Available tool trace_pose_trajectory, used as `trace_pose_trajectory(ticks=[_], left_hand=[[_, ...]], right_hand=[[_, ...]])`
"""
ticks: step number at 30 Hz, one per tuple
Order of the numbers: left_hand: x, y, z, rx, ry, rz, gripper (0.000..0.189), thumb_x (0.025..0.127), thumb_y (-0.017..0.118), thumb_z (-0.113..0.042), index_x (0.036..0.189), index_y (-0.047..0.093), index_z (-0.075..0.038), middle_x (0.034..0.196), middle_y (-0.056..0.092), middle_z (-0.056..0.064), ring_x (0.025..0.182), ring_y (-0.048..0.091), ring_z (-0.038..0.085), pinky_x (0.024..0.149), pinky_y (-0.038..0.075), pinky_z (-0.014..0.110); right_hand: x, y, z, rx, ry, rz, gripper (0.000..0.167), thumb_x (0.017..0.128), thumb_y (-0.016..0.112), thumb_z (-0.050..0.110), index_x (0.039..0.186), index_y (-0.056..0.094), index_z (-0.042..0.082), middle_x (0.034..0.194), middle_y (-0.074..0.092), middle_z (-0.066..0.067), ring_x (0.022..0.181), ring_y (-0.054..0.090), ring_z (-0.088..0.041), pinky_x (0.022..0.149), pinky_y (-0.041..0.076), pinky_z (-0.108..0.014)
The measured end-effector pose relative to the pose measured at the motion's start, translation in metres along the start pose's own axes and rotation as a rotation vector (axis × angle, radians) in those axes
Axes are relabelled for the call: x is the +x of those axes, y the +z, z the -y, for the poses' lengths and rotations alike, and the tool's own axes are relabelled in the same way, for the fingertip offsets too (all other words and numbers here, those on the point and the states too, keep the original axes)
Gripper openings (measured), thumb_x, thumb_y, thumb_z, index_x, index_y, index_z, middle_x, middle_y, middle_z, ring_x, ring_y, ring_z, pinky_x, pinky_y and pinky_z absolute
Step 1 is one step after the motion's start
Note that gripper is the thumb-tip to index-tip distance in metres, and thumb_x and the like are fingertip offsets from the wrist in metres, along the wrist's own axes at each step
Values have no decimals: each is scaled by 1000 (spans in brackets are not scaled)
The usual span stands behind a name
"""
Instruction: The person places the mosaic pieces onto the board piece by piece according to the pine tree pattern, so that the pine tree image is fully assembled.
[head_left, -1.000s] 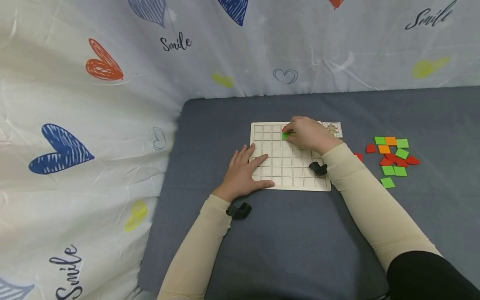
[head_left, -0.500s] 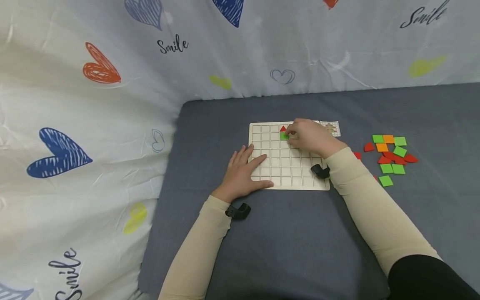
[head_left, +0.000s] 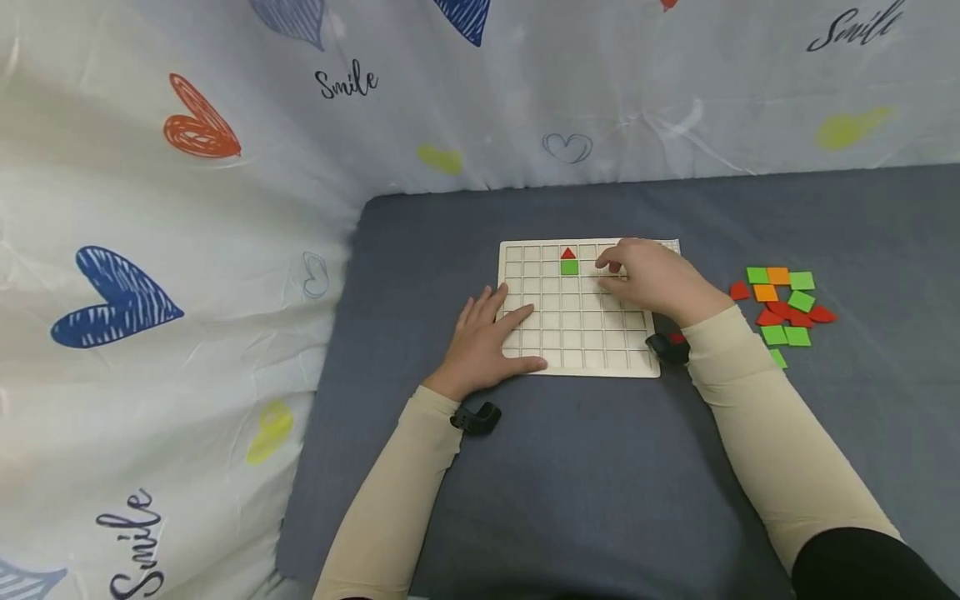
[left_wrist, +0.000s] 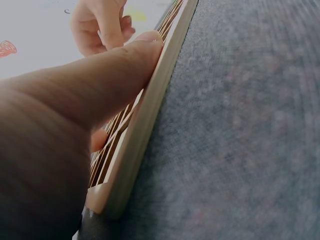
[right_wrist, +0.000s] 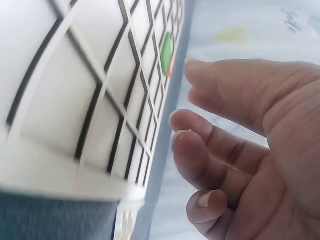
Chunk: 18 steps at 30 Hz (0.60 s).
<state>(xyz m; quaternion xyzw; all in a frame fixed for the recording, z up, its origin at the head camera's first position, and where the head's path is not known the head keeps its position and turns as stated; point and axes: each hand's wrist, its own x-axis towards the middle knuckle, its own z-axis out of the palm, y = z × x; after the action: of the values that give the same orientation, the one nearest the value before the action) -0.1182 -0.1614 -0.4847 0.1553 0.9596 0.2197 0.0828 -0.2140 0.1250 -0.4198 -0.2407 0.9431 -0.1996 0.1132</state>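
Observation:
A pale wooden grid board (head_left: 555,333) lies on the grey cloth. In its top row sits a red triangle tile (head_left: 568,253), directly above a green square tile (head_left: 569,267). My left hand (head_left: 483,346) rests spread over the board's left side; the left wrist view has its thumb (left_wrist: 125,62) lying along the board's edge. Over the upper right of the board hovers my right hand (head_left: 652,275), fingers loosely bent and nothing between them. The right wrist view shows a gap between its thumb (right_wrist: 225,75) and fingers.
Right of the board lie loose tiles: several green squares (head_left: 797,336), orange squares (head_left: 766,292) and red pieces (head_left: 822,314). A small printed card (right_wrist: 124,220) is at the board's far right corner, mostly behind my right hand. A white printed curtain (head_left: 495,117) borders the table.
My right hand has let go of the green square and moved right, uncovering the green and red tiles. The left hand has stayed put.

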Motion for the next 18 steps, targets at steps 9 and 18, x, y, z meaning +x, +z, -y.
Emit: trace_pose_trajectory(ticks=[9, 18], left_hand=[[0, -1, 1, -5, 0, 8, 94, 83, 74, -74, 162, 43, -33, 178, 9, 3, 164, -2, 24, 131, -7, 42], [1, -1, 3, 3, 5, 0, 94, 84, 74, -75, 162, 42, -33, 178, 9, 4, 164, -1, 25, 132, -5, 43]], right_hand=[[-21, -7, -16, -13, 33, -5, 35, 97, 71, 19, 127, 72, 0, 109, 71, -15, 100, 62, -31, 76, 50, -44], [-43, -11, -35, -25, 51, -39, 38, 95, 76, 20, 127, 71, -1, 108, 70, -17, 87, 62, -29, 82, 54, -51]])
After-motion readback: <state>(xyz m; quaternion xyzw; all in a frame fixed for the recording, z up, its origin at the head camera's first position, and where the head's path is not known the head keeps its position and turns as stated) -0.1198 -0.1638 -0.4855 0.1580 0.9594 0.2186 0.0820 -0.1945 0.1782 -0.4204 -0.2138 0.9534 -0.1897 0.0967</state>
